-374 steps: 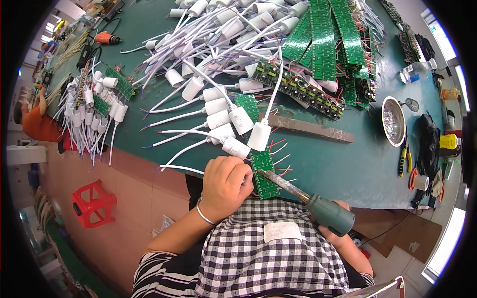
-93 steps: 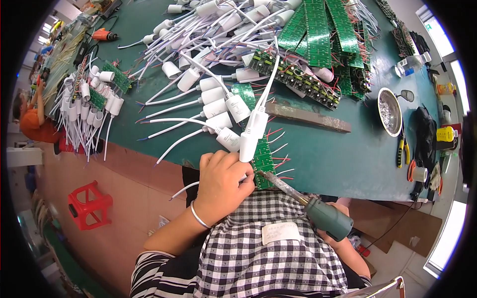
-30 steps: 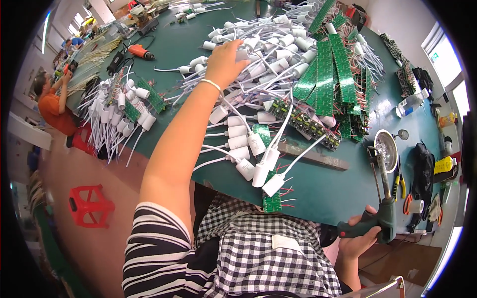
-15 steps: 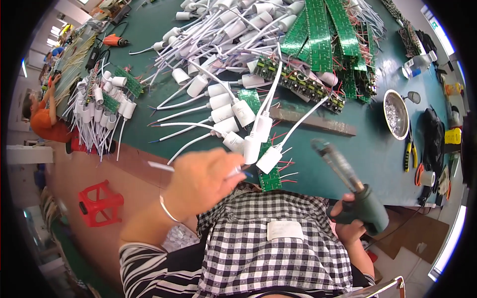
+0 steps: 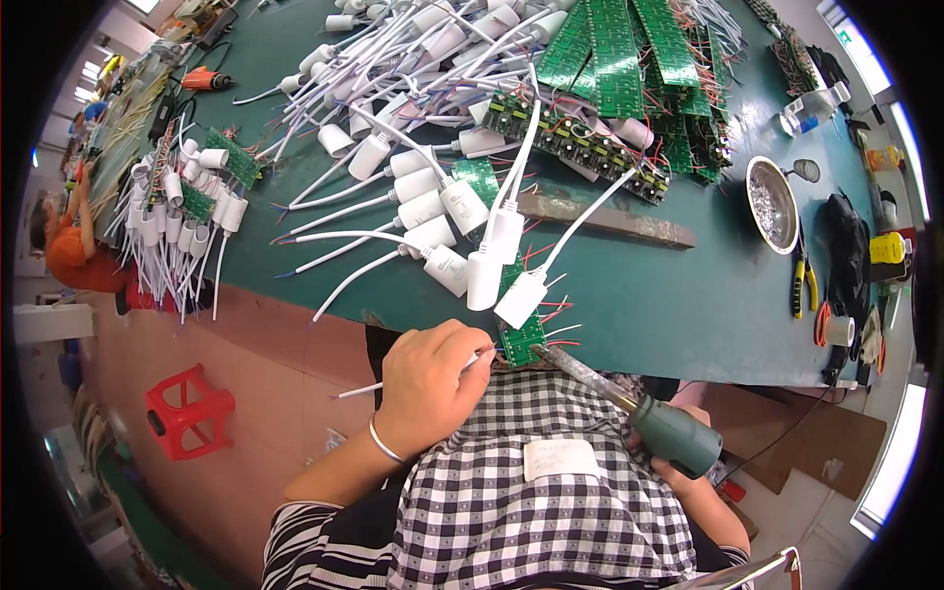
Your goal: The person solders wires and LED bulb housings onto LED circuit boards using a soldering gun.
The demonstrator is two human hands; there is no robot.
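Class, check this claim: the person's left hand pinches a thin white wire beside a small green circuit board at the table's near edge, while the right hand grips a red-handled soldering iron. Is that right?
Not quite. The head view shows the soldering iron in the right hand has a dark green handle, not a red one. The rest holds: the left hand pinches a thin white wire beside the small green circuit board at the near edge of the table.

Striped sleeve, checked apron, bracelet (image 5: pixel 383 440) at 1 wrist.

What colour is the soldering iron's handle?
Dark grey-green, seen in the head view: the soldering iron is held in the right hand.
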